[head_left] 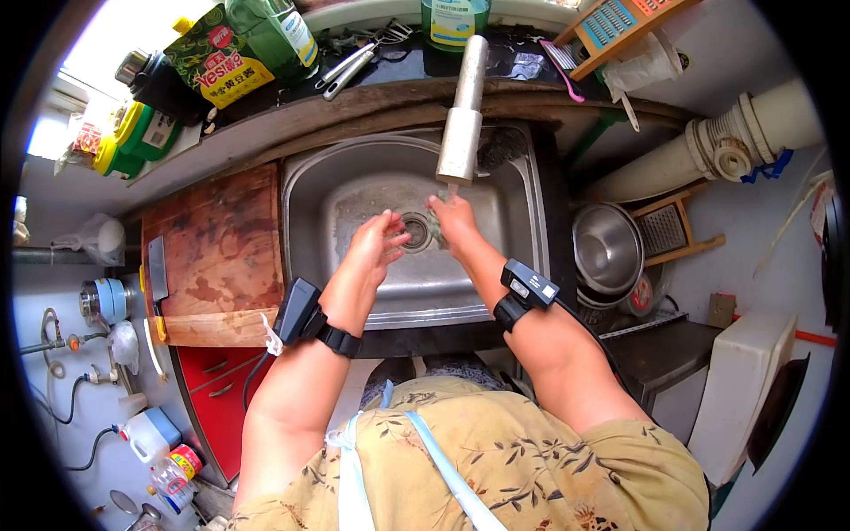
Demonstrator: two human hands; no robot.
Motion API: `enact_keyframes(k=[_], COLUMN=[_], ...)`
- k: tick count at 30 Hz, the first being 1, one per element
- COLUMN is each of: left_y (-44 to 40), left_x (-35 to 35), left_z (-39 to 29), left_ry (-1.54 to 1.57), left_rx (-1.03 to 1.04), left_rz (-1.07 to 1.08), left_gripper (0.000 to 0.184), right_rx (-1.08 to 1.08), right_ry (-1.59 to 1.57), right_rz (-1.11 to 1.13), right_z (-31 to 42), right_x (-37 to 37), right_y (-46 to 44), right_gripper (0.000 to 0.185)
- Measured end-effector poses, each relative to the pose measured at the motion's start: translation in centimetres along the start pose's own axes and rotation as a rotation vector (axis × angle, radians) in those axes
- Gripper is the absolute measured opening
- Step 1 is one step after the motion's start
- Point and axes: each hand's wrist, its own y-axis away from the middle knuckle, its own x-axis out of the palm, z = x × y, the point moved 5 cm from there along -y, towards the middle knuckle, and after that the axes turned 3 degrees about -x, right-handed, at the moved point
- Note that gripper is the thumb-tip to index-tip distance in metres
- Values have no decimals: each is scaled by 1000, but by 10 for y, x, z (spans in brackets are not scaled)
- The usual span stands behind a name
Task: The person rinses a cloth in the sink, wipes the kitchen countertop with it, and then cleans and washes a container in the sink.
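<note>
Over the steel sink [310, 239], my right hand [454, 221] is closed around a small grey-green rag or scrubber [435, 227]; its exact kind is unclear. That hand is right under the metal faucet [460, 146], where a thin stream of water meets it. My left hand [379, 241] hovers to the left, palm turned inward, fingers curved and slightly apart, holding nothing. Between and below both hands sits the round drain [413, 232].
Left of the sink lies a wooden cutting board [212, 239] with a cleaver [158, 270] at its edge. Bottles and a sauce pouch [217, 62] line the ledge behind. Steel bowls [606, 248] and a wooden-framed grater [664, 228] stand at right, near a thick pipe [770, 124].
</note>
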Motion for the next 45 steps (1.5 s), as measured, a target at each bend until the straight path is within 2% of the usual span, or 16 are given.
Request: enact_keyframes(k=[5,7,9,11,13,19,21,22,24,27,29,34,35,40,43,45], left_y=[7,8,11,18,22,37,43,47,54,67,80,68,64,58,73,99], left_x=[-22,-33,-45,-56,-67,-84,-72,-63,-42,-3,13,7,6,17,13,6], left_z=[15,24,31,34,36,44,46,44,39,36,29,31,31,3,-2,-11], left_ry=[10,13,15,27,45,41,43,2,41,134,139,87,62,-69,-111,-80], left_rx=[-47,-62,-72,-69,-61,-47,-38,-34,-7,38,85,360,440,583,588,564], left_rz=[-47,-65,-114,-145,-179,-228,-143,-71,24,182,328,329,294,116,116,240], left_gripper=[36,35,32,31,30,31,32,44,55,74,87,75,70,80,88,98], right_rx=[72,-252,-212,-444,-451,-204,50,95,279,307,139,207,35,-407,-487,-377], right_ry=[82,407,449,574,499,101,105,-46,-324,-456,-428,-326,-329,-444,45,-53], right_rz=[24,-16,18,-51,-34,208,259,386,464,509,223,321,327,290,258,162], right_z=[8,-19,25,58,47,82,85,70,21,-29,-40,2,-8,-8,10,-22], right_x=[-26,-43,-50,-47,-44,-14,-5,1,13,35,44,63,64,65,64,59], right_y=[-3,-51,-42,-33,-52,-51,-24,-7,7,42,60,96,87,26,32,1], right_gripper=[37,46,46,41,43,28,34,61,71,50,36,44,45,21,28,29])
